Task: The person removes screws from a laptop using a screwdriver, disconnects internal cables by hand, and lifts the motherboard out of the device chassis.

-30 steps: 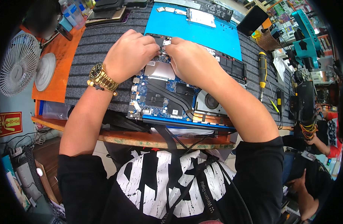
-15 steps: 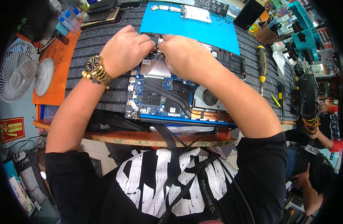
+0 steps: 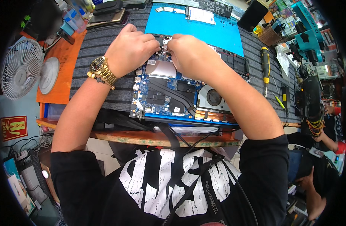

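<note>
An opened laptop (image 3: 158, 109) lies with its insides up, showing a blue circuit board, dark and copper heat pipes, a round cooling fan (image 3: 211, 97) and a silver metal plate (image 3: 161, 69). Over its far left part, my left hand (image 3: 133, 46) is closed with the fingers curled at the far edge of the board. Just to its right, my right hand (image 3: 193, 56) is also closed, its fingertips down by small connectors at that edge. A narrow gap parts the two hands. Whatever either hand pinches is hidden beneath the fingers.
Behind the laptop lies a blue work mat (image 3: 169, 20) with a drive (image 3: 201, 16) and a laptop battery (image 3: 214, 7). To the right are a yellow-black screwdriver (image 3: 265, 66), a thin yellow-green tool (image 3: 279, 101) and a teal stand (image 3: 310, 43). A white fan (image 3: 20, 69) stands left.
The right hand has drawn slightly right, widening the gap between the hands. My left hand stays at the same spot on the laptop. The whole view has shifted a little.
</note>
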Motion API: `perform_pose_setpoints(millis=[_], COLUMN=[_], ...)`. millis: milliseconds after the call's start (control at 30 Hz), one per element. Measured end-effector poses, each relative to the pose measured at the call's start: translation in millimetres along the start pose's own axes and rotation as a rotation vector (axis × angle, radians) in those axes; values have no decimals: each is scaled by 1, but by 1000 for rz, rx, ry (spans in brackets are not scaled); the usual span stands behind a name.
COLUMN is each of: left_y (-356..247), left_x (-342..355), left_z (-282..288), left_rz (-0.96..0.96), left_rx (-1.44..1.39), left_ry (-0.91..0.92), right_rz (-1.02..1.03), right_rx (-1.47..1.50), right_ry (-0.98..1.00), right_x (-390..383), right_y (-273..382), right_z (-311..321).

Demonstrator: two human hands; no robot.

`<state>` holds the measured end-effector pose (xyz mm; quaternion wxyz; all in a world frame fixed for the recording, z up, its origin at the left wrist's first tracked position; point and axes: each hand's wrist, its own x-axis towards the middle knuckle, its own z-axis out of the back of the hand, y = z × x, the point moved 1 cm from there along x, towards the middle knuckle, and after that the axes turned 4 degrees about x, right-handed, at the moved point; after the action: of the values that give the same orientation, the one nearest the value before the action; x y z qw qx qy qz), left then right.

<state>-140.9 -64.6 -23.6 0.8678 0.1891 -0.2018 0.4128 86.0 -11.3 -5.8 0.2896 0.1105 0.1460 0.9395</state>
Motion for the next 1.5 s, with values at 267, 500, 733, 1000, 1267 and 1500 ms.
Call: perform_pose_setpoints(millis=[267, 500, 733, 1000, 1267, 1500], left_y=[2, 2, 2, 3, -11, -23], left_x=[5, 11, 11, 14, 11, 12], left_z=[7, 5, 1, 8, 21, 15], left_rz=[-13, -45, -82, -29, 42, 234], left_rx=[-6, 31, 103, 71, -7, -155], left_ry=[82, 166, 97, 116, -77, -109], right_rz=[-6, 16, 28, -11, -158, -152], right_rx=[-33, -37, -39, -76, 205, 291], right_ry=[23, 7, 13, 21, -42, -99], right_x=[4, 1, 2, 0, -9, -45], right_y=[2, 3, 5, 6, -10, -27], right_z=[3, -1, 0, 9, 39, 66])
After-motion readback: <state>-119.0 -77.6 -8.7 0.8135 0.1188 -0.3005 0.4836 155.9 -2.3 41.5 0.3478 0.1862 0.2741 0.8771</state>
